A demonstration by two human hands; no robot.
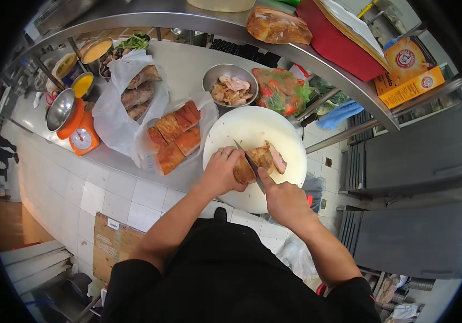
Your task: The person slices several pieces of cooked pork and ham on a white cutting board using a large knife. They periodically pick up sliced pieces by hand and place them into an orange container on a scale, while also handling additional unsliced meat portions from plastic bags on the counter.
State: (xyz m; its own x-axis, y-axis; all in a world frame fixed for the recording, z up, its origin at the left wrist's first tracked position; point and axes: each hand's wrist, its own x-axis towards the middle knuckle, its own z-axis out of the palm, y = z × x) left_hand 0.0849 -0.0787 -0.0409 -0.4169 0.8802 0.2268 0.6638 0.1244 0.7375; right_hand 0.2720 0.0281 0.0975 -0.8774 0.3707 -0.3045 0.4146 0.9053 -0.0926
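On a round white cutting board (pixel 231 133) lies a browned piece of cooked meat (pixel 260 156). My left hand (pixel 223 169) grips its left end, fingers curled over the top. A kitchen knife (pixel 251 162) is in my right hand (pixel 286 202), its blade set across the meat and its tip pointing away from me. My right index finger stretches along the back of the blade. A cut slice (pixel 278 159) with a pale pink face leans at the right end of the meat. The blade hides part of the meat, so the cut's depth is unclear.
Behind the board stands a steel bowl (pixel 231 84) of meat pieces beside a bag of red and green vegetables (pixel 281 91). Browned meat blocks (pixel 176 135) lie on plastic, left. Further left are a bag of meat (pixel 114 105) and an orange scale (pixel 81 137). A steel shelf (pixel 215 20) overhangs.
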